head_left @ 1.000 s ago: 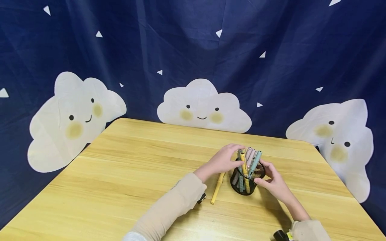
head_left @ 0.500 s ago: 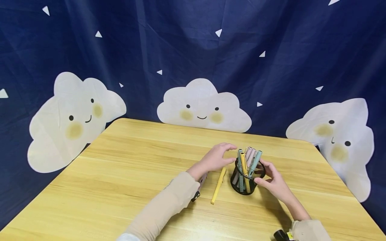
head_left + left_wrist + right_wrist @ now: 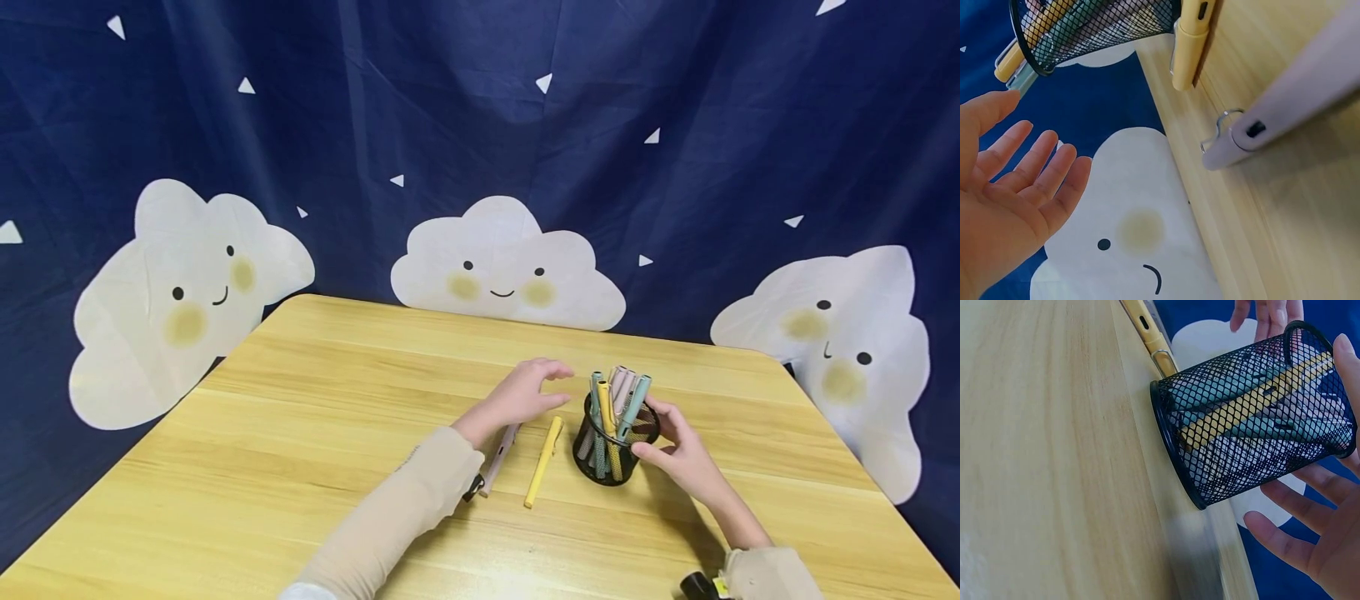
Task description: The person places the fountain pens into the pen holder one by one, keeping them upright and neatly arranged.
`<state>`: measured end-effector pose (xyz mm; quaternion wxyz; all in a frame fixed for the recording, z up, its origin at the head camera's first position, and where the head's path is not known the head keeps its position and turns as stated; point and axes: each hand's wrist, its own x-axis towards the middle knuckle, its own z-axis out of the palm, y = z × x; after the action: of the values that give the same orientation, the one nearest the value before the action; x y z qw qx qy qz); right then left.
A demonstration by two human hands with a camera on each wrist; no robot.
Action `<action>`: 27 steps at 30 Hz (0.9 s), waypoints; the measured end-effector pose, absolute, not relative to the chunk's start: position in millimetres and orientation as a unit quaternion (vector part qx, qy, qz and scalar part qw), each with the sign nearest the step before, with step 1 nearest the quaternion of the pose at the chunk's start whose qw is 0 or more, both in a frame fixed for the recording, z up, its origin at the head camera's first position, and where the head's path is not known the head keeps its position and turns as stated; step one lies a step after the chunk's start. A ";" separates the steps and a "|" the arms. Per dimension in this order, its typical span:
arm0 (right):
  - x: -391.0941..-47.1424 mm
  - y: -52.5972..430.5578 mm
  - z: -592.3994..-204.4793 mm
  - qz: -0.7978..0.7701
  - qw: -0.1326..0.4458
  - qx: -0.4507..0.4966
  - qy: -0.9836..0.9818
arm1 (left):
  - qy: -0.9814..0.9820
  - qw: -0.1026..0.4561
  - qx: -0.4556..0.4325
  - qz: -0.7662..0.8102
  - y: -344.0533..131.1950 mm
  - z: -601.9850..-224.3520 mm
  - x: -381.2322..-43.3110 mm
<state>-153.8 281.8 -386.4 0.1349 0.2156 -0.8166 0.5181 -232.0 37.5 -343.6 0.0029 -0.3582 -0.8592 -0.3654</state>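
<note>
A black mesh pen cup [image 3: 583, 454] stands upright on the table, holding several pens. Among them are a yellow pen [image 3: 606, 408], a teal pen [image 3: 636, 408] and lilac ones. My right hand [image 3: 686, 458] grips the cup from the right, its thumb on the near rim and fingers behind. To the left of the cup, my left hand [image 3: 525, 393] hovers with relaxed fingers and touches nothing; its palm shows in the left wrist view. Below it lie another yellow pen [image 3: 543, 465] and a lilac pen [image 3: 498, 462], the latter partly hidden by the hand and forearm.
The wooden table [image 3: 337, 400] stretches widely to the left and in front. Behind it hangs a dark blue curtain [image 3: 337, 108] printed with white clouds. A black wrist device [image 3: 697, 586] sits by the right sleeve.
My left hand has drawn back leftward from the pens in the cup. The lilac pen on the table has come into view from under the left arm. My right hand stays put.
</note>
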 end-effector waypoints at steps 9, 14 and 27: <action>-153.7 280.6 -385.0 0.514 0.139 0.214 -0.819 | -0.863 0.000 -0.351 -0.363 30.0 -347.6 -235.4; -153.3 280.2 -384.1 0.513 0.137 0.212 -0.821 | -0.866 -0.006 -0.341 -0.366 28.0 -350.0 -236.5; -152.2 280.7 -384.3 0.512 0.138 0.217 -0.819 | -0.865 -0.020 -0.327 -0.379 21.4 -358.7 -237.5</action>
<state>-152.2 280.7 -384.3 0.1382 0.2173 -0.8194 0.5122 -237.5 21.4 -358.7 -0.0201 -0.3272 -0.8653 -0.3793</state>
